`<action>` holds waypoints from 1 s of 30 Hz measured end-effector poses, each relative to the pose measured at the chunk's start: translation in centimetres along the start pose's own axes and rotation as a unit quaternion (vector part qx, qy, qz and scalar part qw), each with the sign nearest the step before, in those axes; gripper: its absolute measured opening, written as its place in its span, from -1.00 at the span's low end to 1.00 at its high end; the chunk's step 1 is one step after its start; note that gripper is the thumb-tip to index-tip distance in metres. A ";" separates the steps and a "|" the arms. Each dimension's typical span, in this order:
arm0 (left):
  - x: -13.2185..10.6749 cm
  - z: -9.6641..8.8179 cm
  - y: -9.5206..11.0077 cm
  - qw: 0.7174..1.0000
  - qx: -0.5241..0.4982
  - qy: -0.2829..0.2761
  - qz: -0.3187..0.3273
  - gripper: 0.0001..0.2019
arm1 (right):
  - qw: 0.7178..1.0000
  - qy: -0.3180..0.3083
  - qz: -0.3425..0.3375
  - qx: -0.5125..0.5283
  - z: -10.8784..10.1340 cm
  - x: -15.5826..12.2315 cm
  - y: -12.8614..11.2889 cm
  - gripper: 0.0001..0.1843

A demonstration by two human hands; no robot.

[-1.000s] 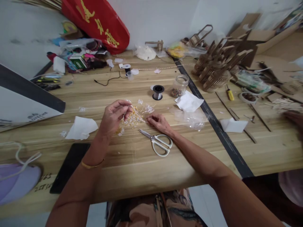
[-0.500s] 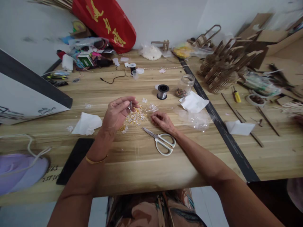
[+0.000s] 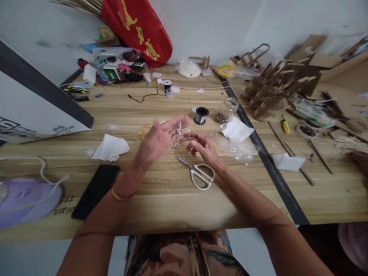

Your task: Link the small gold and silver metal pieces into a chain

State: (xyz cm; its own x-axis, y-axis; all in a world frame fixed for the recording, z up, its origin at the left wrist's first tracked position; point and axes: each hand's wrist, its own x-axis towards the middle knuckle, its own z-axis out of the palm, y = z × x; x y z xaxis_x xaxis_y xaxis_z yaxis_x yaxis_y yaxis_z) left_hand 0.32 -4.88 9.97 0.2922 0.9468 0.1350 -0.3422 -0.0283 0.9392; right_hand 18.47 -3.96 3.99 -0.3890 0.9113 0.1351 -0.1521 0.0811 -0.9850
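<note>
Beadwork (image 3: 179,131), small and silvery, lies across the fingers of the left hand (image 3: 158,142), above loose gold beads (image 3: 143,134). I'd judge it light, slick and easily bent, best taken by one end. That palm faces up, its fingers nearly straight; just beside, the right hand (image 3: 203,147) has its fingers curled, pinching what, if anything, I can't tell. Scissors (image 3: 198,174) rest nearby on the table (image 3: 161,211).

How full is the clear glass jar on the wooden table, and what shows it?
Partly full: small multicoloured pieces lie low in the clear glass jar, well short of its top.
</note>
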 end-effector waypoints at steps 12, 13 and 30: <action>0.2 -0.1 -1.5 0.995 -0.051 -0.082 0.004 -0.32 | 0.992 0.036 -0.001 -0.120 -0.7 0.0 -3.7 -0.65; 0.2 -0.3 -1.5 0.996 -0.045 -0.078 0.007 -0.33 | 0.989 0.037 -0.009 -0.140 -1.1 0.0 -4.3 -0.65; 2.0 -1.9 -3.3 0.994 0.068 -0.051 -0.062 -0.50 | 0.866 -0.002 -0.148 -0.477 -3.0 4.6 -13.9 -0.79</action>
State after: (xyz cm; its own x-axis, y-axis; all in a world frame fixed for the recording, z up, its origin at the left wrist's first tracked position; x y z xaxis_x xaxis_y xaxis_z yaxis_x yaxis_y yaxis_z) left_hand 0.32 -2.28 6.48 0.4167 0.9081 0.0414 -0.1759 0.0359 0.9838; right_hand 21.54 0.31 18.02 -0.4647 0.7924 0.3951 0.5738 0.6093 -0.5473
